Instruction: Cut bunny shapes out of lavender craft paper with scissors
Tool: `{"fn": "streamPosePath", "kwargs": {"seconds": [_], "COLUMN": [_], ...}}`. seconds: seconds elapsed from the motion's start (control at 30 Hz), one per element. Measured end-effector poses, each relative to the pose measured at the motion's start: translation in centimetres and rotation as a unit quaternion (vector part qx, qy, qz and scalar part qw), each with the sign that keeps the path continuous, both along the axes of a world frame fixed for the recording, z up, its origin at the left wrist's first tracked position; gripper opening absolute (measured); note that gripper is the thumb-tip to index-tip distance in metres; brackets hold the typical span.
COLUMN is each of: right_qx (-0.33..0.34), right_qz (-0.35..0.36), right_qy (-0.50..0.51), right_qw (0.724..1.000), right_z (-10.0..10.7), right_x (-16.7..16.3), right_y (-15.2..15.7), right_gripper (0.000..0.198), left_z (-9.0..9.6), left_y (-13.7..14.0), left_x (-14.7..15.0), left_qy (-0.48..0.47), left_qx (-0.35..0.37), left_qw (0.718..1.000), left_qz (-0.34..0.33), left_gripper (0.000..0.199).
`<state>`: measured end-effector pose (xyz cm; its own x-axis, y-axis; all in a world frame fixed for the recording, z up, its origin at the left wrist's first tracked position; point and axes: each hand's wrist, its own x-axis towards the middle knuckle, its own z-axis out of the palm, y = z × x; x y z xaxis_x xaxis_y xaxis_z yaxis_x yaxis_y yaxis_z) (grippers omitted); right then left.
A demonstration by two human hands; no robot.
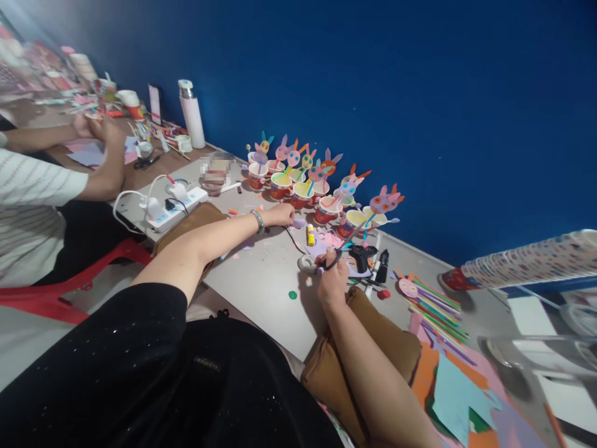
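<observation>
My right hand (pixel 333 277) grips a pair of scissors (pixel 347 241) by the dark handles, with the blades pointing up and away toward the paper cups. My left hand (pixel 278 215) is closed low over the table, right beside a light purple paper scrap (pixel 299 223); what its fingers hold, if anything, is hidden. Between the hands lie a yellow glue stick (pixel 310 235), pink and purple paper scraps (pixel 329 238) and a roll of tape (pixel 306 263). A green paper dot (pixel 293 295) rests on the tabletop nearer to me.
Paper cups (pixel 327 210) with rabbit-faced sticks stand along the blue wall. A black glue gun (pixel 362 256), coloured sticks (pixel 436 305), a tilted cup stack (pixel 532 260) and coloured paper (pixel 459 389) are at right. At left are a power strip (pixel 180 208), a thermos (pixel 192 118) and a co-worker's arm (pixel 109 165).
</observation>
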<state>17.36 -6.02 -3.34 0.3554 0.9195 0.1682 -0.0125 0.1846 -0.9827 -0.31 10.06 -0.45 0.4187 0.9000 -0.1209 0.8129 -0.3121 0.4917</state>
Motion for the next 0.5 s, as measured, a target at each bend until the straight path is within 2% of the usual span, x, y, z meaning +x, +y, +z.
{"fn": "streamPosePath", "kwargs": {"seconds": [0.07, 0.17, 0.33, 0.43, 0.5], "right_qx": [-0.003, -0.014, -0.016, -0.006, 0.019], "right_qz": [-0.002, 0.005, 0.035, 0.069, 0.100], "right_qy": [-0.004, -0.005, -0.040, -0.116, -0.202], "right_qw": [1.000, 1.000, 0.998, 0.991, 0.974], "right_z": [0.0, 0.0, -0.4, -0.5, -0.3], "right_x": [0.0, 0.0, -0.1, -0.1, -0.2], "right_y": [0.0, 0.0, -0.2, -0.7, -1.1], "right_gripper": [0.050, 0.050, 0.046, 0.042, 0.036], "left_z": [0.6, 1.3, 0.6, 0.0, -0.3], "left_y": [-0.3, -1.7, -5.3, -6.6, -6.7], "left_x": [-1.1, -3.1, -6.1, -7.0, -7.3], "left_qy": [-0.023, -0.044, -0.023, 0.019, 0.044], "left_qx": [-0.007, -0.050, -0.128, -0.114, -0.091], "left_qw": [1.000, 0.996, 0.983, 0.984, 0.986], "left_qz": [-0.007, -0.055, -0.131, -0.139, -0.136], "left_gripper": [0.020, 0.019, 0.010, 0.008, 0.007]}}
